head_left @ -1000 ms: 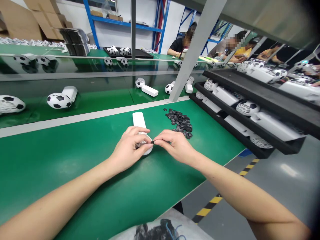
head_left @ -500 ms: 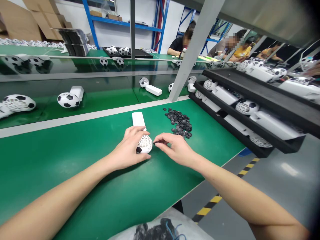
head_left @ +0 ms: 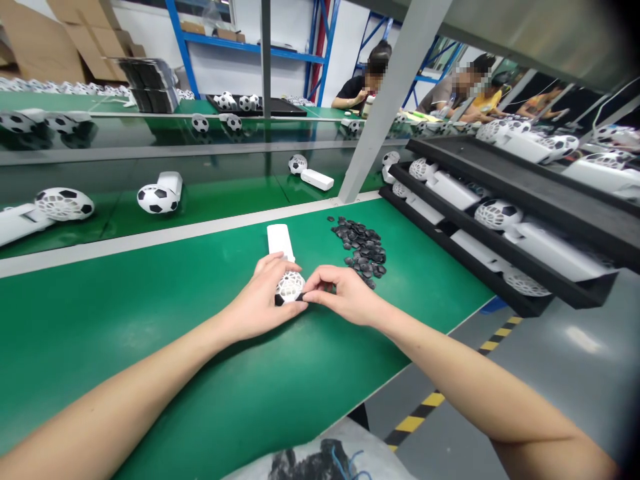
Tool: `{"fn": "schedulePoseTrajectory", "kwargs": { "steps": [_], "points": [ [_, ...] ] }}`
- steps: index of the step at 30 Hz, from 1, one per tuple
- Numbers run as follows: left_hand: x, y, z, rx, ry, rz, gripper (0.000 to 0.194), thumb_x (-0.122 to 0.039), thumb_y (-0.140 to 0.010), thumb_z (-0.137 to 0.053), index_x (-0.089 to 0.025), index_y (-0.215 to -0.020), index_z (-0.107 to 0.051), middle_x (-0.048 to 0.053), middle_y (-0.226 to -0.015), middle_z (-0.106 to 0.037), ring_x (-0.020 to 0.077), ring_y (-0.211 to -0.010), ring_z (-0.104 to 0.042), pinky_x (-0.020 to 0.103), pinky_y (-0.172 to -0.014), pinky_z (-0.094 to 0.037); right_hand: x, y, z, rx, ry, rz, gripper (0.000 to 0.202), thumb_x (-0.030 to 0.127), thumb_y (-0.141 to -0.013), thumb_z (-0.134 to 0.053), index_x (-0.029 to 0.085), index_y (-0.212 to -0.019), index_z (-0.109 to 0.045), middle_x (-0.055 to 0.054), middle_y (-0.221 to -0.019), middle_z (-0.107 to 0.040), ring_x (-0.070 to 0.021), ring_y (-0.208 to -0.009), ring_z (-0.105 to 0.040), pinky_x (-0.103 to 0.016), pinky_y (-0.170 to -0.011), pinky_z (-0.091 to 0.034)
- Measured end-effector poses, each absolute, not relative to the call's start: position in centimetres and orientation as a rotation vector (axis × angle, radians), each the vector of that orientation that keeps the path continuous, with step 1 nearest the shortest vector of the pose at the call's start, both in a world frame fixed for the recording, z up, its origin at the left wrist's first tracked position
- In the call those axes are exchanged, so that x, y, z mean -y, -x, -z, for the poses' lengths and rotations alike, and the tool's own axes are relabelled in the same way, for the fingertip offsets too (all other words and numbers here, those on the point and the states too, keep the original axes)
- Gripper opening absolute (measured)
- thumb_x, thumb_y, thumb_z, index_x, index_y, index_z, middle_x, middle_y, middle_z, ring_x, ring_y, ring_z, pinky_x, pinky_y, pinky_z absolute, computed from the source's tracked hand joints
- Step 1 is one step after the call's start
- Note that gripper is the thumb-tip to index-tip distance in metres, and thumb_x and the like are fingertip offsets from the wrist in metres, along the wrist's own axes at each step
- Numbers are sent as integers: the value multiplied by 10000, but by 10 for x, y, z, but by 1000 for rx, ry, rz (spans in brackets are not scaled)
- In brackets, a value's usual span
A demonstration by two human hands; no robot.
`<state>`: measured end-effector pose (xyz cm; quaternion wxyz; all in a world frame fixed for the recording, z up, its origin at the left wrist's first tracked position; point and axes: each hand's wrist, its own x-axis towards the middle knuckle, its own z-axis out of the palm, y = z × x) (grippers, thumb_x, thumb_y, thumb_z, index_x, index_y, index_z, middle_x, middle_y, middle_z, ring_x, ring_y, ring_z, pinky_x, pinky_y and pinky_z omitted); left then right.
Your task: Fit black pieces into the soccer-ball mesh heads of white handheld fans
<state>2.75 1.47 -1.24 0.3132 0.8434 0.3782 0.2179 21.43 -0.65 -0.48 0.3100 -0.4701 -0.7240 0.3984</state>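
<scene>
Bright overhead light, glare on the floor [head_left: 581,338], stretched edges, dark right corners.

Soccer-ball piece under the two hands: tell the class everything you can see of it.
The soccer-ball piece has a ball head and a white, slab-like body with rounded corners. The head shows white openwork with dark patches low on it; all looks like plastic. It lies on the green worktop, body pointing away from the person. The left hand curls round the head's left, partly hiding it; the right hand's fingertips reach its right edge.
</scene>
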Motion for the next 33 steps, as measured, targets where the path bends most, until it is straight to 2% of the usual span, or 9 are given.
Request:
{"fn": "schedulePoseTrajectory", "kwargs": {
  "steps": [6,10,13,16,20,24,27,30,33],
  "points": [
    [-14,-30,11,-1011,-2167,-573,358,-261,-707,-552,-212,-1041,-435,80,-1198,-439,273,-1299,-173,476,-1024,-256,-6,-211,3,1777,1322,-1328,188,231,-641,-686,159,-653,-513,56,-587,-484,-70,-550,-431,-213,-545,-367],
    [-16,-32,10,-1021,-2155,-562,352,-244,-688,-562,-213,-1019,-446,71,-1184,-454,274,-1295,-178,472,-1018,-263,-11,-209,7,1694,1286,-1395,287,270,-586,-724,167,-675,-471,64,-597,-463,-67,-552,-420,-215,-548,-375],
    [-17,-32,12,-1000,-2164,-536,346,-249,-699,-561,-218,-1027,-454,68,-1207,-439,261,-1303,-159,458,-1038,-238,-8,-216,4,1776,1263,-1315,284,337,-635,-691,177,-750,-486,43,-667,-498,-82,-604,-453,-230,-595,-407],
    [-17,-29,14,-984,-2188,-532,401,-313,-707,-583,-232,-1075,-446,75,-1251,-377,259,-1297,-179,454,-1052,-217,-1,-235,-4,2118,1443,-1011,286,396,-647,-681,189,-798,-553,1,-773,-549,-113,-675,-484,-251,-626,-405],
    [-20,-25,13,-1064,-2195,-541,509,-419,-640,-657,-249,-1083,-476,79,-1217,-328,284,-1240,-272,470,-1027,-261,7,-258,-8,2314,1799,-626,296,353,-656,-686,202,-894,-596,-40,-865,-567,-144,-720,-526,-262,-619,-402],
    [-26,-19,5,-903,-2211,-416,461,-326,-686,-615,-270,-1119,-466,58,-1246,-338,257,-1282,-225,450,-1054,-227,5,-261,-1,2298,1741,-634,56,224,-768,-577,179,-763,-610,-18,-694,-587,-132,-685,-548,-262,-664,-423],
    [-29,-14,0,-999,-2190,-375,548,-335,-657,-636,-278,-1171,-453,66,-1264,-305,278,-1230,-301,454,-1019,-282,1,-259,3,2241,1727,-659,51,211,-761,-586,168,-749,-610,-20,-689,-601,-130,-658,-550,-272,-662,-437],
    [-28,-11,-4,-1144,-2124,-352,640,-387,-619,-664,-245,-1201,-439,81,-1167,-385,280,-1086,-440,449,-924,-379,0,-261,5,2141,1742,-666,150,238,-740,-617,156,-866,-610,-42,-800,-617,-125,-662,-557,-266,-633,-453],
    [-27,-12,-6,-1142,-2097,-325,629,-355,-650,-638,-233,-1226,-418,70,-1130,-431,248,-1024,-481,401,-885,-407,1,-262,4,2132,1642,-631,129,252,-783,-572,158,-858,-621,-46,-825,-612,-115,-673,-567,-260,-653,-463]
  ]
}}
